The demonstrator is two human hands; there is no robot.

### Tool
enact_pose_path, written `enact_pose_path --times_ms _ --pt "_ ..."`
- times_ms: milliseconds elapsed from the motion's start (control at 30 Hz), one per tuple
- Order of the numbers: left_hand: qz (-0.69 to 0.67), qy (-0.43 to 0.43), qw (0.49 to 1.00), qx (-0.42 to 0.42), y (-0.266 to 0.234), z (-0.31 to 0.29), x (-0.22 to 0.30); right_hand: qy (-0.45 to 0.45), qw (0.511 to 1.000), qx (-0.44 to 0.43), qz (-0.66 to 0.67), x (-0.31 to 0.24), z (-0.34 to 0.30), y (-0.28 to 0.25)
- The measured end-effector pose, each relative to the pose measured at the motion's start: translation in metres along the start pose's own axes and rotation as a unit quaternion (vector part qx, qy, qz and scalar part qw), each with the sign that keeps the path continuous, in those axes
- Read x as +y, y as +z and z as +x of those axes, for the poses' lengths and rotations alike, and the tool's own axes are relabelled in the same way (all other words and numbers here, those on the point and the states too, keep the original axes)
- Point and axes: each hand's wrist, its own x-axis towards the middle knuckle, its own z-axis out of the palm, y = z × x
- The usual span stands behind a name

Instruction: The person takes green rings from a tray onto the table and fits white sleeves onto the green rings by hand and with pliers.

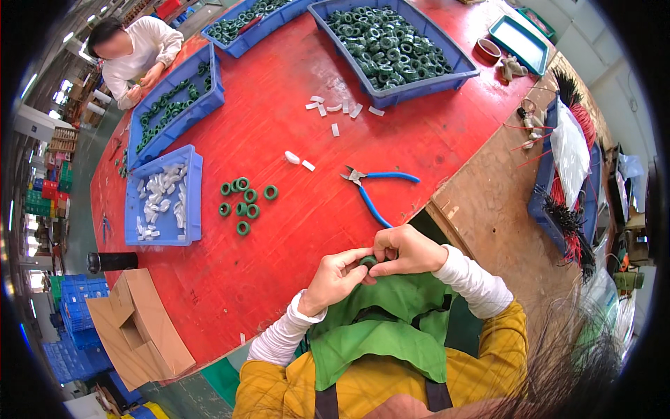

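Note:
Close to my body, at the table's near edge, both hands meet on one small green ring [368,262]. My left hand [331,281] pinches it from the left with thumb and fingers. From the right, my right hand [407,250] closes its fingertips on the same ring, hiding part of it. Just beyond lie cutting pliers [392,177] with blue handles spread apart. Several loose green rings [252,211] sit in a cluster left of the pliers. Two white plastic pieces [292,158] lie between the cluster and the pliers' jaws.
On the red table [279,258], a blue bin [198,209] holds white pieces; another blue bin [460,75] is heaped with green rings. More white bits [336,130] lie nearby. A cardboard box [164,328] stands front left, wires [583,140] right. A co-worker [143,52] sits far left.

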Motion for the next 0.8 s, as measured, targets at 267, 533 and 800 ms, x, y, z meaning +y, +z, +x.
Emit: enact_pose_path --times_ms 267,533,800 --pt "-0.059 -0.006 0.998 0.003 0.000 0.000 -0.001 0.026 0.997 -0.031 0.060 0.005 -0.002 0.000" --pt "-0.037 0.062 0.990 0.119 0.014 0.005 -0.003 0.008 0.995 -0.036 0.098 0.012 -0.006 -0.008" --pt "0.080 0.116 0.982 0.125 0.016 0.001 -0.005 0.196 0.930 -0.077 0.300 0.000 -0.006 -0.014"
